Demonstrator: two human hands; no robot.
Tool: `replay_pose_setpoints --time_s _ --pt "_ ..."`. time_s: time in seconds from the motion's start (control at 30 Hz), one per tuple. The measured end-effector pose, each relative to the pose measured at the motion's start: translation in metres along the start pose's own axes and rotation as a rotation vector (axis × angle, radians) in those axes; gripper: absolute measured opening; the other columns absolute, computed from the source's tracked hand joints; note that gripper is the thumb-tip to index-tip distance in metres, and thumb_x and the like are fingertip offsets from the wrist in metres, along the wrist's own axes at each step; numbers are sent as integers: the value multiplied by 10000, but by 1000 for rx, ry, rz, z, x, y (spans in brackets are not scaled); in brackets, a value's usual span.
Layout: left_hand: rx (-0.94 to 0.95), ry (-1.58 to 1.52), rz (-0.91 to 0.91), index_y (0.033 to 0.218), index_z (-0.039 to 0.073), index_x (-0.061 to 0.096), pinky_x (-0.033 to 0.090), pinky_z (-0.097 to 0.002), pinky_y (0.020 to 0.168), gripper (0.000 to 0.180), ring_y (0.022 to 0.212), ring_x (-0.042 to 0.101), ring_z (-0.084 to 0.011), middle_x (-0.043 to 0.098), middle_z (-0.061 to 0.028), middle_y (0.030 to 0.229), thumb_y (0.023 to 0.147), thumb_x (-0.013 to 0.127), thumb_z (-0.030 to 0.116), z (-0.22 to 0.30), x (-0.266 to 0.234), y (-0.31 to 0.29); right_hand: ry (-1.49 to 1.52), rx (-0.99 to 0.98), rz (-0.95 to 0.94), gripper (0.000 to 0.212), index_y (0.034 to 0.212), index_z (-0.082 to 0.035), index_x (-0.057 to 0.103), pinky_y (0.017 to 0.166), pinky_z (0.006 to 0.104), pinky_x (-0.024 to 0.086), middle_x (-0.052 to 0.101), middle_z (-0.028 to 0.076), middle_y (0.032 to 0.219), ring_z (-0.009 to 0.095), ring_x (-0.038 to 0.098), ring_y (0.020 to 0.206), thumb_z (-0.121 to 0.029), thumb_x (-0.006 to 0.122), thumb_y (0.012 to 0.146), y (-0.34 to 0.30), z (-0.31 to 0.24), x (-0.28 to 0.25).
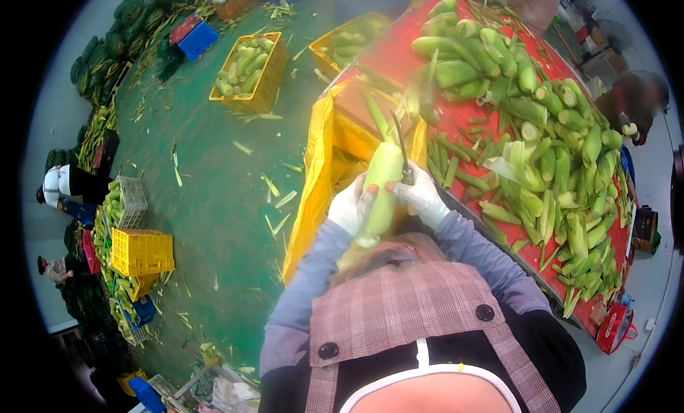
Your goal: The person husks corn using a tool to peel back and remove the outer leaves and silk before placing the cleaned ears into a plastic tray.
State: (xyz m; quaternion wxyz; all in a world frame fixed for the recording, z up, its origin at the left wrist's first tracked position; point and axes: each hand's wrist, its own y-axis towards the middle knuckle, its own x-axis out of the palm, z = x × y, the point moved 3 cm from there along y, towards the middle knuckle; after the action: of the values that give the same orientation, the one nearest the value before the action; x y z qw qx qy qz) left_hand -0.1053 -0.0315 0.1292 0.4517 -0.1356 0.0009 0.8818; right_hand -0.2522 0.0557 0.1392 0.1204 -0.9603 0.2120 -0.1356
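One corn cob (383,176) is at the centre of the frame. The left hand (350,206) grasps it; the right hand (425,199) grasps a knife (407,175) beside it. At right, a red bench (445,114) carries many other cobs (563,163).

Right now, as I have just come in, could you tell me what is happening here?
Someone's gloved left hand holds a pale green, husk-covered ear of corn. The gloved right hand holds a curved knife beside it. A yellow bag is open in front, and a heap of corn lies on the red table at right.
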Motion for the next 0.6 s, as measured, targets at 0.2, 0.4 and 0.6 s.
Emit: replay_pose_setpoints --time_s 0.2,0.4,0.6 --pt "203 -13 131 1216 30 543 421 -341 930 449 1099 552 -299 594 -177 1140 888 576 335 12 -11 -1 -125 -121 31 654 1125 -14 526 877 296 418 597 77 1009 150 534 941 -342 822 644 -1 0 -2" --pt "-69 -368 53 1081 -35 623 440 -286 878 390 962 589 -164 652 -100 1011 765 747 156 23 -32 -6 -339 -197 -15 670 1110 -23 541 868 294 408 599 74 1010 158 533 942 -371 833 618 -6 -20 5" --pt "24 -228 54 1048 -28 657 463 -275 824 302 912 612 -175 670 -123 991 791 715 120 40 -40 -9 -358 -191 -11 681 1107 -17 548 860 310 424 608 87 1023 178 559 951 -386 836 612 -10 -21 7"
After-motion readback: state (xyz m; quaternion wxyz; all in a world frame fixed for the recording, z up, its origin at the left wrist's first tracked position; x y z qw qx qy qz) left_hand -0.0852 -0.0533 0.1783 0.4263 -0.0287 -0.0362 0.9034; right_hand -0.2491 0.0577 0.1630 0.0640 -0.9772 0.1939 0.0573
